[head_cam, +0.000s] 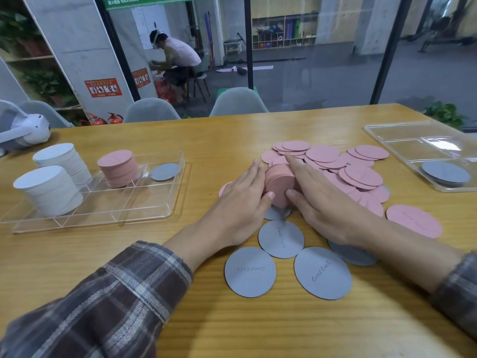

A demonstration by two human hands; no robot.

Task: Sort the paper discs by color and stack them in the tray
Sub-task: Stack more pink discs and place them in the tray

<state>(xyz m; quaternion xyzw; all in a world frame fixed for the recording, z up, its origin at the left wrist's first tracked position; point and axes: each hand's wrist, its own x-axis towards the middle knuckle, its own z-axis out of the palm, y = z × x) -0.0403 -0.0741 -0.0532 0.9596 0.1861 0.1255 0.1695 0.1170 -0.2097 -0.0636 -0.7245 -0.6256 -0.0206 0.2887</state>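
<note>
1. A person's left hand (242,200) and right hand (322,202) square up a bundle of pink discs (280,182) stood on edge at the middle of the wooden table (232,332), one hand to each side.
2. The fingers of both hands lie straight and flat along the bundle's flanks, with the thumbs touching its near face. Nothing curls round it (a press, not a grasp).
3. Loose pink discs (348,166) sprawl overlapping from the bundle toward 1 o'clock. Several grey discs (281,239) lie flat at 6 o'clock, one partly under the right wrist.
4. The clear divided tray (129,202) sits at 10 o'clock and bears two white stacks (49,189), a pink stack (118,167) and a single grey disc (165,171). A second tray (413,140) at 2 o'clock holds a low grey pile (445,174).
5. The discs look thin, light and slightly bendable, and smooth enough to slide on one another. A bundle squeezed only at its rims would probably fan out. The safer hold appears to be across its thickness, thumb on one end face and fingers on the other, before it is laid flat on the pink stack.
</note>
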